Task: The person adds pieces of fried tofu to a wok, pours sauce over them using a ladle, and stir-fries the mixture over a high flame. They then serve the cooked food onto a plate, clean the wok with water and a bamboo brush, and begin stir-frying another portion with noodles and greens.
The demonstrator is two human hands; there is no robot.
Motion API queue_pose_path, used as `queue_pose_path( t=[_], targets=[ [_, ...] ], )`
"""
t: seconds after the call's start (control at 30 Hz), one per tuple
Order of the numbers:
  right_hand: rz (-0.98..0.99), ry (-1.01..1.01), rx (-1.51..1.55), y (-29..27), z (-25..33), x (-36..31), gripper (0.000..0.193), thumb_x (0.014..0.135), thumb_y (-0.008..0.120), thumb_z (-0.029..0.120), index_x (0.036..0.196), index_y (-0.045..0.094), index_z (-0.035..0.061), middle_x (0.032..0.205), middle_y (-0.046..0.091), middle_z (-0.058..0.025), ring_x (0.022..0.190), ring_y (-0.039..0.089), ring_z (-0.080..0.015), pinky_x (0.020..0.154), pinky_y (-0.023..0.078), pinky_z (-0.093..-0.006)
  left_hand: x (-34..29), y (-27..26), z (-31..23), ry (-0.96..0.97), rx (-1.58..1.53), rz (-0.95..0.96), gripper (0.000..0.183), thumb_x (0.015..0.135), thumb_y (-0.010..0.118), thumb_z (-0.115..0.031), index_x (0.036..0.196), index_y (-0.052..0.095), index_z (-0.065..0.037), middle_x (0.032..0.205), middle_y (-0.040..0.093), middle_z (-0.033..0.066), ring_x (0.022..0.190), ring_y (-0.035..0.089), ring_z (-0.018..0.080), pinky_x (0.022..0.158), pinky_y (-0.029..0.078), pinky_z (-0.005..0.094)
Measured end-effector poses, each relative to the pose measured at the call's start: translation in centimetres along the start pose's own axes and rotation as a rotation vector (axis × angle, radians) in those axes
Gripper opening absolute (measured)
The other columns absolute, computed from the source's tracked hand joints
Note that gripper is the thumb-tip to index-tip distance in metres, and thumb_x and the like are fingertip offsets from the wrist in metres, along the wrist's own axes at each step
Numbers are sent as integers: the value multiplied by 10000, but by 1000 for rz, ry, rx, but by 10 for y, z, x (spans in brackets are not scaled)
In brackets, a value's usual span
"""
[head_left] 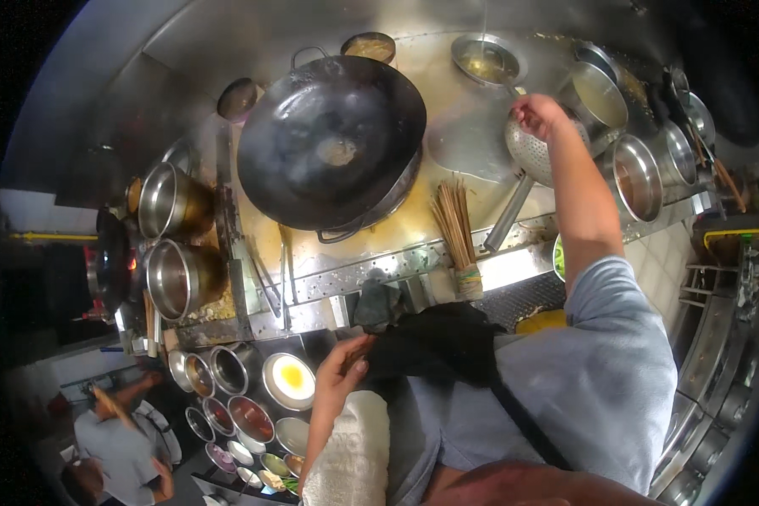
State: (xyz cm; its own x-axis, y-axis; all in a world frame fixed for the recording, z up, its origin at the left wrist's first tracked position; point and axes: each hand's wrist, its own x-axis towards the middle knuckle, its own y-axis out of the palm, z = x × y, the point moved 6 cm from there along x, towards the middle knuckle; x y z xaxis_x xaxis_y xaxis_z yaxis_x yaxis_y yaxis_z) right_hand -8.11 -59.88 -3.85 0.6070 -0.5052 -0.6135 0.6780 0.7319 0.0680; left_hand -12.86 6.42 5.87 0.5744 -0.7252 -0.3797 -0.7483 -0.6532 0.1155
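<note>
Two bare hands: both in view, well apart.
Right hand: between 1 and 2 o'clock, fingers closed around the thin handle of a silver metal ladle.
Ladle head: at 1 o'clock, inside a shallow round steel bowl.
Strainer: a round perforated metal strainer with a dark handle, at 2 o'clock, just under the right forearm.
Left hand: toward 6 o'clock, fingers bent beside black cloth; whether they grip it, I cannot tell.
Wok: a wide black metal wok, tilted, at 11 o'clock.
Skewers: thin brown wooden sticks, bundled, at 2 o'clock.
</note>
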Motion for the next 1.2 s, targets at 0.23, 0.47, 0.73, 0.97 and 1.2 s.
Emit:
queue_pose_path(
  t=[0.23,0.47,0.73,0.97,1.2],
  targets=[
    [5,-166,-197,1,51,-111,61,892,616,107,851,609,61,672,590,-20,512,529,-108,427,400,-269,25,14,-14,-36,25,-16,414,981,563,36,1393,545,-5,1369,623,129,1298,573,216,1066,443,314],
    [-351,-198,-1032,14,63,-95,236,860,705,201,852,678,-34,668,665,-143,532,647,-234,485,510,-379,25,13,-7,-78,4,-82,383,989,563,24,1372,556,-1,1366,626,133,1283,585,222,1057,454,317],
    [61,28,3,-17,51,1,135,887,635,117,773,580,69,690,610,-20,571,595,-124,442,504,-259,3,-5,14,-47,44,-137,399,989,609,-24,1386,561,-18,1352,629,116,1260,592,205,1034,474,314],
    [-15,-95,165,65,127,-48,154,897,589,94,756,530,68,680,579,-8,566,575,-103,423,477,-201,-1,-24,16,-43,3,-149,383,991,617,-54,1370,575,-13,1310,659,103,1223,611,187,1026,479,311],
    [-131,-306,-568,76,142,-86,201,904,592,126,730,637,35,715,656,-136,570,630,-195,507,547,-342,-5,-46,20,40,-76,-124,365,991,625,-87,1348,591,-16,1291,673,101,1198,621,176,1014,486,311]
  ],
)
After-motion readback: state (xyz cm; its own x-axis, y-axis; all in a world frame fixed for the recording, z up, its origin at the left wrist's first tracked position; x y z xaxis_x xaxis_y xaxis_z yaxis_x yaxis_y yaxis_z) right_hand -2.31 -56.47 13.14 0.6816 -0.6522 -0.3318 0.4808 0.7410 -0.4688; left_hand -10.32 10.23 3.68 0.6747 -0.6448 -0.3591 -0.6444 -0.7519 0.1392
